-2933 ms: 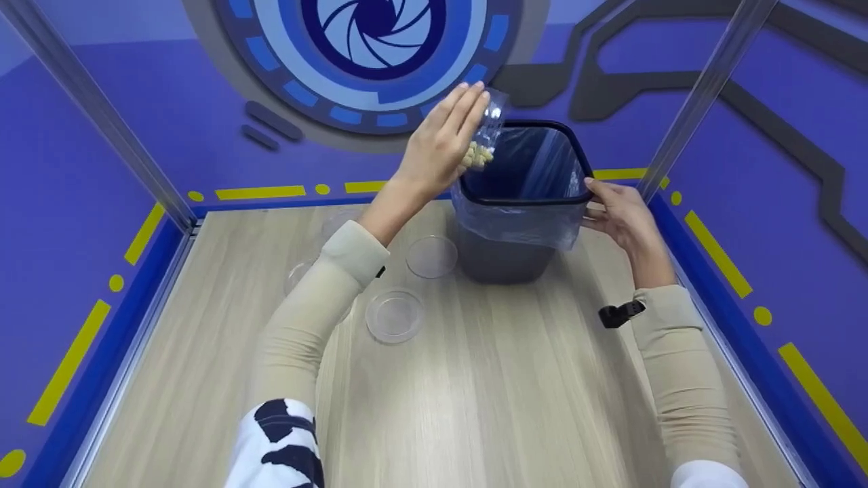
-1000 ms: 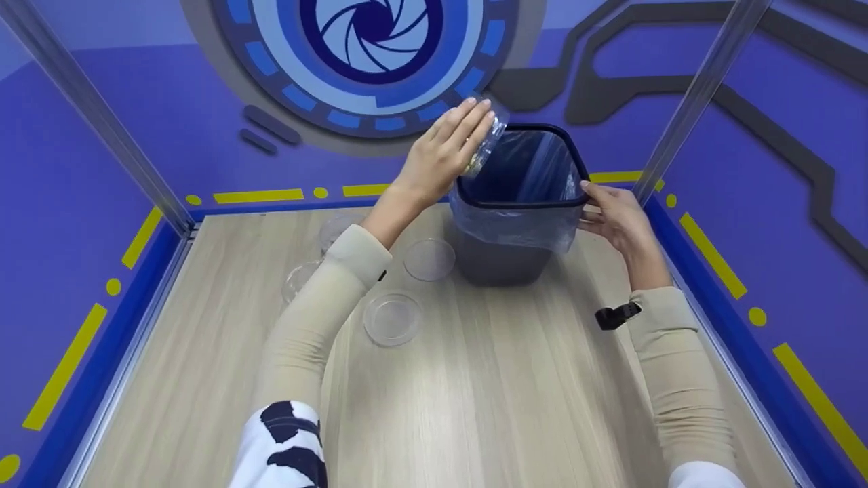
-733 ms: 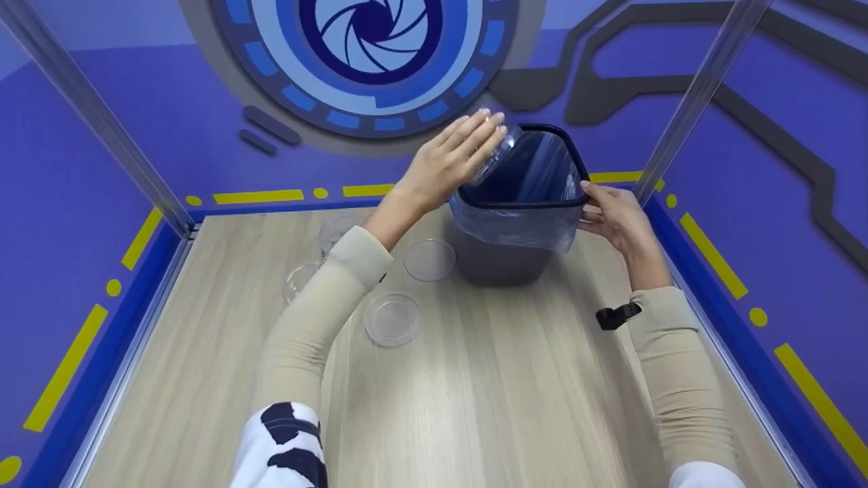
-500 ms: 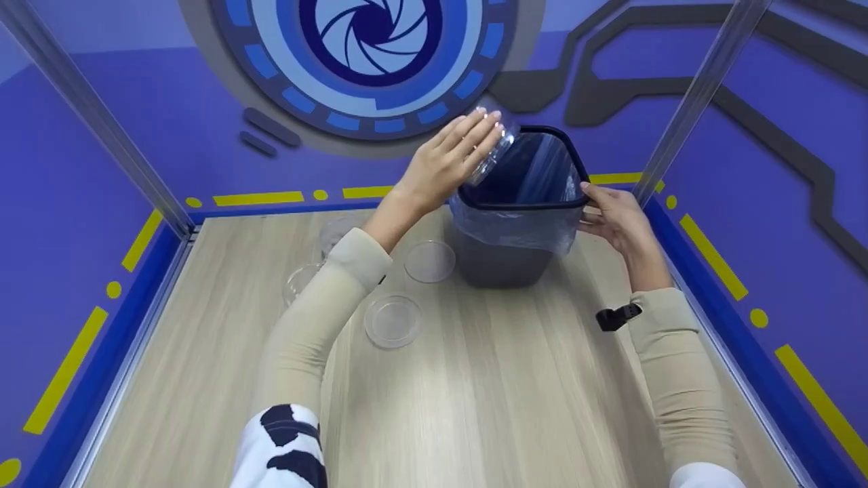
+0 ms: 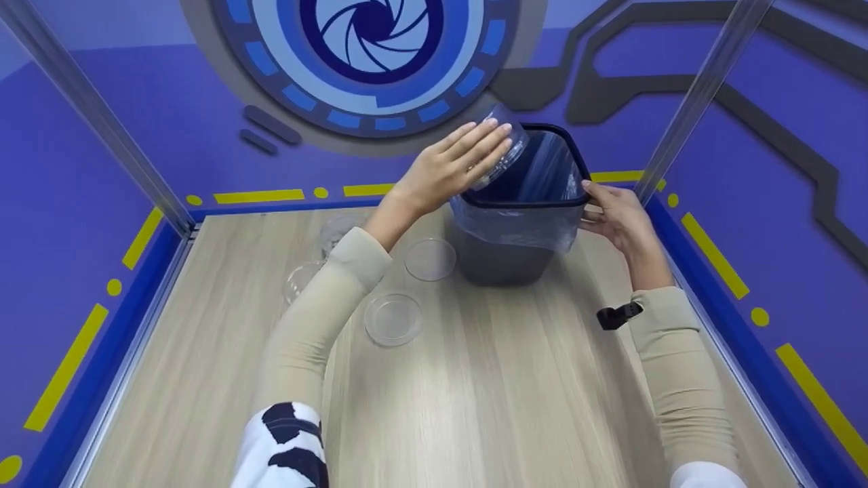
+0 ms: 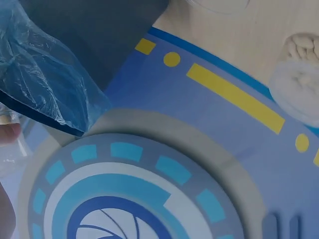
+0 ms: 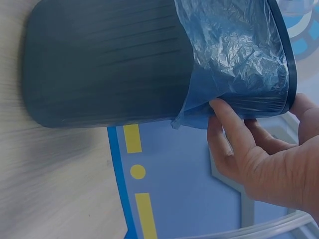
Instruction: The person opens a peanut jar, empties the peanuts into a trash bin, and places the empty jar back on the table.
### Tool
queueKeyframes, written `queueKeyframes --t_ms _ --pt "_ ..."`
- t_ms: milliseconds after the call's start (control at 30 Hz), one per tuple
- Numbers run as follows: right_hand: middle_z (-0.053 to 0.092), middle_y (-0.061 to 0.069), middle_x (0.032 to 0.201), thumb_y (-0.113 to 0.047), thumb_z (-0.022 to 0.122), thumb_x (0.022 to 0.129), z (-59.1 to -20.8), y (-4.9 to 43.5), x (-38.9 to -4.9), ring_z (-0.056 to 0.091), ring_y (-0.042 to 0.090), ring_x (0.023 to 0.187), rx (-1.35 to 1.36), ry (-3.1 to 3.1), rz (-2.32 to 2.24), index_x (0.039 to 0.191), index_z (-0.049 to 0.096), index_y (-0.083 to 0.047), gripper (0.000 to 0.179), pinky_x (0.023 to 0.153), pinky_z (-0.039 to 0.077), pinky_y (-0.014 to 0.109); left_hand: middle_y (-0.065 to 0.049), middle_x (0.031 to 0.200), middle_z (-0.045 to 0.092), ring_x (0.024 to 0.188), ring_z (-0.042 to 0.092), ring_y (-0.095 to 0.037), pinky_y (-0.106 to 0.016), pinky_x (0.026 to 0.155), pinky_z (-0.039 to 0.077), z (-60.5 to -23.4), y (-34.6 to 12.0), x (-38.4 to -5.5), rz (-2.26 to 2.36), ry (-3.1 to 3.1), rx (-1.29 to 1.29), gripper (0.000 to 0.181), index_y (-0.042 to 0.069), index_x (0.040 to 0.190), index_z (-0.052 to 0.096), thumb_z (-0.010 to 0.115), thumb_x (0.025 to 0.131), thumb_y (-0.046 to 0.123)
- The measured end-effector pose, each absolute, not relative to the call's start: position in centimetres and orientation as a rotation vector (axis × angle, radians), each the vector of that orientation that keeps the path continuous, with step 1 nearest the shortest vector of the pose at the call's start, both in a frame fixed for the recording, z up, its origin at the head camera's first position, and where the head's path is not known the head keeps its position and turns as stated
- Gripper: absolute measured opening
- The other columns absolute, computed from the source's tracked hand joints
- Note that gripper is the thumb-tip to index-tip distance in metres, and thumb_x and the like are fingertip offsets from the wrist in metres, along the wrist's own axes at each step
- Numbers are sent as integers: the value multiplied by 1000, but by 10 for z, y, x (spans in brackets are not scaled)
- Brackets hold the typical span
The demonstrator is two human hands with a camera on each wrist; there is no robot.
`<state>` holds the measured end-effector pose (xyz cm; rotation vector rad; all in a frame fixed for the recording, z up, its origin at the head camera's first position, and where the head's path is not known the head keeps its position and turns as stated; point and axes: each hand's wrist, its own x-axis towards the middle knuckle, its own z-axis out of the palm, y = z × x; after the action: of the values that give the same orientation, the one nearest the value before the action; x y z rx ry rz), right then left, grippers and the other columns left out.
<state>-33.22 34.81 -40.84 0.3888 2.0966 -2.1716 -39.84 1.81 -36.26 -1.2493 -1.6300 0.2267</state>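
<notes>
Looks like emptying step: your left hand (image 5: 451, 163) holds clear cup (image 5: 510, 157), thumb opposite fingers, tilted at near-left-hand edge of bin (image 5: 505, 261) mouth. Can't tell how much is left inside. Right hand (image 5: 620, 213) pinches bin rim, fingers below against folded-over bag (image 5: 522, 227). Next move probably calls for steady right-hand grip, more tilt on cup, then cup upright and out. Two lids (image 5: 430, 259) lie nearer you than left hand; another cup (image 6: 289, 94), pale pieces inside, left of left hand.
</notes>
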Motion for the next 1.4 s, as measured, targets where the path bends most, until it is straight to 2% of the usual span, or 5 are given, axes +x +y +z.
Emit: queueKeyframes --t_ms 300,633,900,1133,1400 --pt "47 14 145 -44 63 98 -410 345 -333 50 36 136 386 2094 -2155 151 39 -1 72 105 50 43 -13 160 40 148 36 -28 -40 125 24 -367 14 -400 259 -1633 -1231 54 5 156 38 41 103 -9" --pt "56 8 130 -43 66 96 -411 342 -334 68 21 108 376 2096 -2163 148 42 -3 70 86 60 32 -17 154 47 145 41 -32 -38 123 27 -371 4 -392 -82 -1698 -1097 52 -1 148 47 50 97 -8" --pt "60 6 119 -44 67 95 -411 341 -335 69 21 103 385 2108 -2168 132 52 -5 55 84 61 32 -21 157 40 147 34 -36 -38 125 23 -377 -21 -383 -572 -1841 -834 104 -7 150 38 95 68 24" --pt "53 8 130 -43 67 96 -411 343 -333 66 23 109 392 2086 -2184 141 46 -6 63 85 61 32 -21 157 40 146 33 -36 -40 124 25 -404 -39 -364 -834 -1883 -707 123 -7 152 35 100 57 36" --pt "53 10 130 -46 68 94 -411 348 -329 68 22 107 393 2149 -2193 132 51 -4 60 82 61 31 -17 157 39 145 33 -32 -41 122 29 -448 -45 -339 -1097 -1999 -506 132 0 156 31 99 53 44"
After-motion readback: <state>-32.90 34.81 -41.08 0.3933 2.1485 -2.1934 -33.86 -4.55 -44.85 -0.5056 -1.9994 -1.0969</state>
